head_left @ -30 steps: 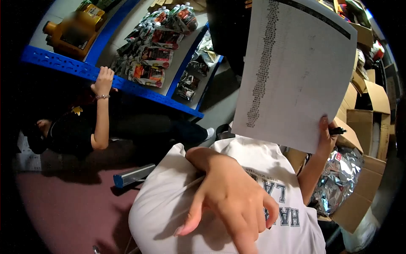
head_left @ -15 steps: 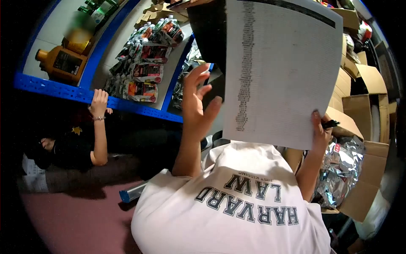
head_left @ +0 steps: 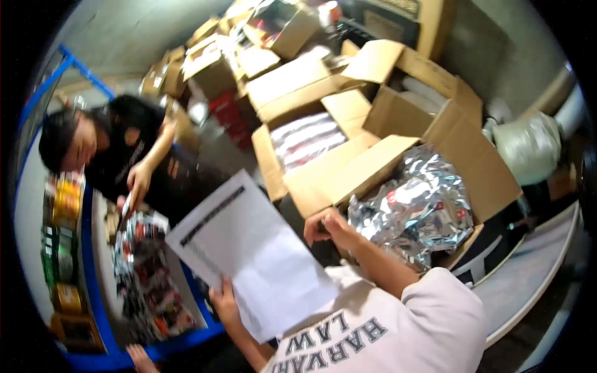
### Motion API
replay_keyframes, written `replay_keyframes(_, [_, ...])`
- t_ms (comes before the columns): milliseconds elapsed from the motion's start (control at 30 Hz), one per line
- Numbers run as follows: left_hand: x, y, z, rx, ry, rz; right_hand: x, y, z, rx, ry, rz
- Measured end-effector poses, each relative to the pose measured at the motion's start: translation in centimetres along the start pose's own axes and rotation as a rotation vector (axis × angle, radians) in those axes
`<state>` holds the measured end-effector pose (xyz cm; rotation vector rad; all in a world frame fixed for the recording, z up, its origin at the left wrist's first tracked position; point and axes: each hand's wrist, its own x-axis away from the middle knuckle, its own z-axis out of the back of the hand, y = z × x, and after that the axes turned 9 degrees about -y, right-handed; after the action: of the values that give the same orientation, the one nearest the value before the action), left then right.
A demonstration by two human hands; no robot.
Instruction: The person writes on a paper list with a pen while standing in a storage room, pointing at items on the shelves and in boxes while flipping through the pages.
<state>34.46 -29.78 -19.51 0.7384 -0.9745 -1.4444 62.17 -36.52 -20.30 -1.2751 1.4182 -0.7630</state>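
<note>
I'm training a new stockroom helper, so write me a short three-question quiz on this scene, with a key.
1. Which of the camera wearer's hands holds the printed paper?
a) right
b) left
c) both

2. True or false: the cardboard box with the silvery packaging inside is closed.

3. Fill in the colour: the shelf frame near the co-worker in dark clothes is ____.

Key: 1. b, the left hand. 2. False; its flaps are open and the packaging shows. 3. Blue.
</note>
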Motion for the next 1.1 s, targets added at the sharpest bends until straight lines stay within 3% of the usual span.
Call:
replay_keyframes(200, [-1.1,0.4,-0.8,0.245,-0.102,-0.009,0.5,0.8,1.4,-0.156,0.051,-0.096])
replay_keyframes(300, [-1.6,0.9,-1.1,0.3,-0.108,-0.001,0.5,1.2,1.7,-0.198,0.07,-0.012])
replay_keyframes(433, [-1.9,1.7,-1.1,0.052,-0.055,0.043,-0.1,1.8,1.4,-0.397,0.107,0.216])
replay_keyframes(533, [-2.5,0.2,-0.5,0.218,-0.16,-0.05,-0.5,1.7,1.2,-0.537,0.132,0.14])
replay_keyframes(700, [-2.9,-0.2,0.6,0.189,-0.143,-0.209,-0.8,3.0,1.3,-0.617,0.13,0.188])
replay_keyframes(833, [-2.8,-0.8,1.1,0.25,-0.16,-0.127,-1.0,3.0,1.4,-0.731,0.104,0.183])
replay_keyframes(1033, [-1.9,0.8,1.1,0.258,0.046,-0.114,-1.1,2.4,1.0,-0.741,0.071,0.189])
replay_keyframes(1100, [-1.7,0.8,1.0,0.217,0.146,-0.128,-1.1,2.7,0.3,-0.6,0.189,0.24])
